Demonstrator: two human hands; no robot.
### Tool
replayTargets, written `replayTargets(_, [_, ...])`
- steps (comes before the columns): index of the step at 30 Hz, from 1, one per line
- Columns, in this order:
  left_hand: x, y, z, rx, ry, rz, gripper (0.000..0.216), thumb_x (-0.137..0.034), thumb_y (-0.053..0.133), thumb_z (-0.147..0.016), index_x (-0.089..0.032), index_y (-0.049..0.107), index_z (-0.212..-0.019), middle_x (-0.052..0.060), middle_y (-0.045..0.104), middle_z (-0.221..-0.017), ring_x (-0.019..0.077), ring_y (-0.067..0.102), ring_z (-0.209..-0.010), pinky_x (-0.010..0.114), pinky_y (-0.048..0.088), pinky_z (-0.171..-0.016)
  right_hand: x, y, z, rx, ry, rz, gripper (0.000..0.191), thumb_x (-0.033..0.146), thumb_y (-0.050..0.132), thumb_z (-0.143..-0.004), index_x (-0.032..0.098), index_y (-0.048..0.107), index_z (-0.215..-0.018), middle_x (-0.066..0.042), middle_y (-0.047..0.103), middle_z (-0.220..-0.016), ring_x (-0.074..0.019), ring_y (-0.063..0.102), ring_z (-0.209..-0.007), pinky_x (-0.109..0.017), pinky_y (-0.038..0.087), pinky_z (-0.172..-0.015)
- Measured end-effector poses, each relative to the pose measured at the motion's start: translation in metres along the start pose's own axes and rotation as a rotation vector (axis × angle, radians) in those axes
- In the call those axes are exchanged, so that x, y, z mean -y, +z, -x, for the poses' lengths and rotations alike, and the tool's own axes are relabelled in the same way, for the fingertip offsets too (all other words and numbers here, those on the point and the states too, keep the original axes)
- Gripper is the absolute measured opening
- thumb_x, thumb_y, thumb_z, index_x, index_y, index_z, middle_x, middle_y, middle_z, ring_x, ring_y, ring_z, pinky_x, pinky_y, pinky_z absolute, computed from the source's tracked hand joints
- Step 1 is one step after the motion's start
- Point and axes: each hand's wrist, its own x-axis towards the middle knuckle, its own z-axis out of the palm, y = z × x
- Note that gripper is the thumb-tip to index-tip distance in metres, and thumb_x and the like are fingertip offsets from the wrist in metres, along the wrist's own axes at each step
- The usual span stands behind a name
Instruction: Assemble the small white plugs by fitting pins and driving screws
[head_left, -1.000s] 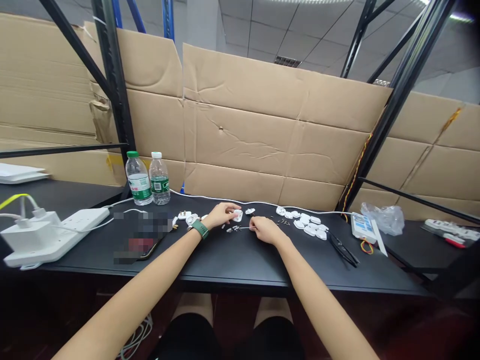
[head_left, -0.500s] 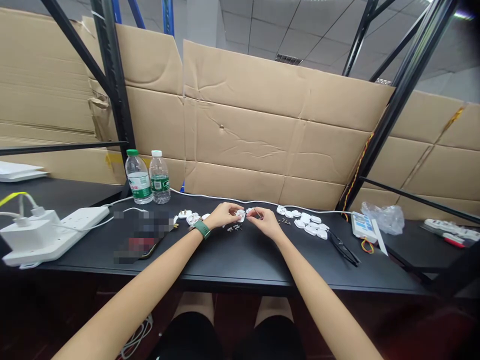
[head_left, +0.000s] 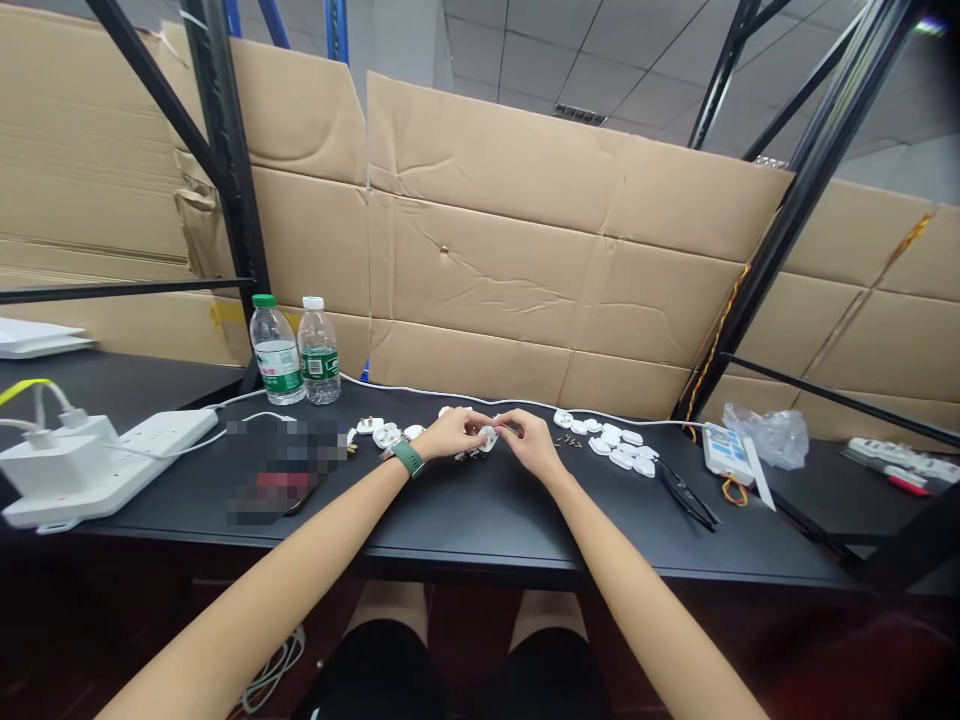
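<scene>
Right hand (head_left: 534, 445) has joined left hand (head_left: 448, 435), fingers (head_left: 471, 424) pinching white plug (head_left: 488, 438) above black table (head_left: 465, 510).

Matt black table (head_left: 480, 515) — glossy white plastic plug shells (head_left: 621, 448) — creased brown cardboard (head_left: 525, 250).

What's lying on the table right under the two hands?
The left hand holds a small white plug part; the right hand touches it. Beneath, tiny metal bits lie on the black table; whatever is under the palms is hidden.
</scene>
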Motion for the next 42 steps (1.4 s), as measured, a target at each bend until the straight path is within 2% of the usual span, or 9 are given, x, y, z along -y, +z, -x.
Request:
replayTargets(7, [-0.002, 0.0, 0.0, 0.05, -0.001, -0.01, 0.038, -0.027, 0.06, -0.081, -0.019, 0.079, -0.113, 0.005, 0.076, -0.077, 0.0165, 0.064, -0.064, 0.024, 0.047, -0.062, -0.004, 0.001, 0.001, 0.038, -0.015, 0.026, 0.014, 0.025, 0.064, -0.088, 0.021, 0.076, -0.094, -0.005, 0.075, -0.096, -0.0194, 0.068, -0.09, -0.028, 0.051, -0.072])
replayTargets(13, [-0.001, -0.001, 0.001, 0.077, -0.007, 0.027, 0.036, -0.028, 0.061, -0.082, -0.02, 0.079, -0.111, 0.003, 0.074, -0.073, 0.0154, 0.064, -0.058, 0.024, 0.047, -0.061, -0.004, 0.0, 0.001, 0.053, -0.016, 0.037, 0.013, 0.021, 0.065, -0.087, 0.022, 0.077, -0.092, -0.005, 0.075, -0.095, -0.0188, 0.068, -0.087, -0.028, 0.051, -0.073])
replayTargets(21, [0.003, 0.002, 0.001, 0.107, -0.023, 0.1, 0.038, -0.03, 0.062, -0.082, -0.017, 0.076, -0.115, 0.005, 0.075, -0.082, 0.0146, 0.065, -0.058, 0.023, 0.047, -0.057, -0.004, -0.001, 0.002, 0.077, -0.075, 0.103, 0.014, 0.02, 0.062, -0.089, 0.023, 0.076, -0.093, -0.005, 0.072, -0.093, -0.018, 0.065, -0.081, -0.028, 0.049, -0.07])
replayTargets(26, [0.001, 0.001, 0.001, 0.11, -0.017, 0.101, 0.032, -0.031, 0.063, -0.083, -0.016, 0.077, -0.107, 0.004, 0.073, -0.076, 0.0151, 0.066, -0.059, 0.023, 0.049, -0.058, -0.001, -0.002, 0.002, 0.058, -0.096, 0.155, 0.013, 0.022, 0.061, -0.092, 0.022, 0.074, -0.093, -0.005, 0.071, -0.092, -0.0182, 0.063, -0.08, -0.029, 0.047, -0.07])
replayTargets(30, [0.0, 0.001, 0.001, 0.117, -0.005, 0.113, 0.033, -0.035, 0.064, -0.085, -0.016, 0.078, -0.108, 0.005, 0.073, -0.077, 0.0142, 0.065, -0.059, 0.023, 0.049, -0.06, 0.002, -0.003, 0.003, 0.055, -0.098, 0.255, 0.013, 0.025, 0.06, -0.094, 0.021, 0.072, -0.091, -0.006, 0.069, -0.091, -0.0176, 0.062, -0.079, -0.028, 0.047, -0.071])
replayTargets(36, [0.0, 0.004, 0.0, 0.203, -0.046, 0.192, 0.04, -0.042, 0.064, -0.087, -0.013, 0.076, -0.112, 0.007, 0.073, -0.083, 0.014, 0.064, -0.061, 0.022, 0.048, -0.057, 0.011, -0.003, 0.005, 0.085, -0.136, 0.495, 0.015, 0.03, 0.059, -0.097, 0.021, 0.068, -0.09, -0.004, 0.066, -0.089, -0.0159, 0.061, -0.078, -0.026, 0.043, -0.07])
replayTargets(42, [-0.002, 0.0, 0.0, 0.13, -0.046, 0.175, 0.036, -0.04, 0.065, -0.086, -0.011, 0.077, -0.104, 0.006, 0.071, -0.077, 0.0132, 0.062, -0.061, 0.022, 0.047, -0.059, 0.012, -0.003, 0.005, 0.111, -0.133, 0.47, 0.011, 0.023, 0.058, -0.096, 0.022, 0.068, -0.098, -0.004, 0.067, -0.095, -0.016, 0.063, -0.084, -0.025, 0.044, -0.073])
